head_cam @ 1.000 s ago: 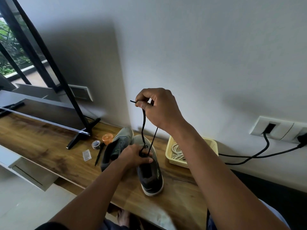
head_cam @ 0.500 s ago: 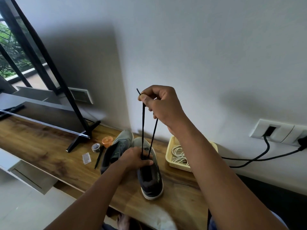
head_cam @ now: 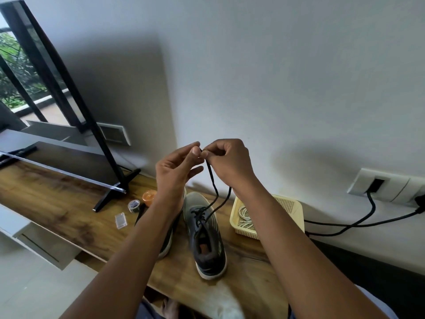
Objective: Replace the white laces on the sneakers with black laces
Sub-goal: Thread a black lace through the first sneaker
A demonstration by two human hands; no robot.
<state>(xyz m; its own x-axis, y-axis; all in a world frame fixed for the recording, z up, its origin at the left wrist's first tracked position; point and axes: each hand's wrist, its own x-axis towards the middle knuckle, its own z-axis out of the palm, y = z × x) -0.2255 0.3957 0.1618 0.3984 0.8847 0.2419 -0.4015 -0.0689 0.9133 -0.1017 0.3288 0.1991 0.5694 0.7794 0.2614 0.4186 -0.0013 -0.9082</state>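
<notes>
Two grey sneakers stand side by side on the wooden shelf point(head_cam: 57, 203). The right sneaker point(head_cam: 207, 236) carries a black lace point(head_cam: 215, 192) threaded through its eyelets, with both strands rising to my hands. My right hand point(head_cam: 227, 164) pinches the lace ends above the shoe. My left hand point(head_cam: 177, 169) is raised beside it, its thumb and forefinger pinching a lace tip. The left sneaker point(head_cam: 166, 242) is mostly hidden behind my left forearm. White laces point(head_cam: 245, 216) lie coiled in a yellow basket point(head_cam: 287, 206) to the right.
A TV stand leg point(head_cam: 115, 189) and a screen stand at the left. A tape roll point(head_cam: 133, 205), an orange cap point(head_cam: 149, 196), a black pen point(head_cam: 139, 214) and a small clear box point(head_cam: 121, 221) lie near the sneakers. Black cables point(head_cam: 358, 221) run from a wall socket point(head_cam: 386, 187).
My left hand has left the sneaker's tongue and risen to meet my right hand at the lace ends. My right hand has stayed raised with the lace.
</notes>
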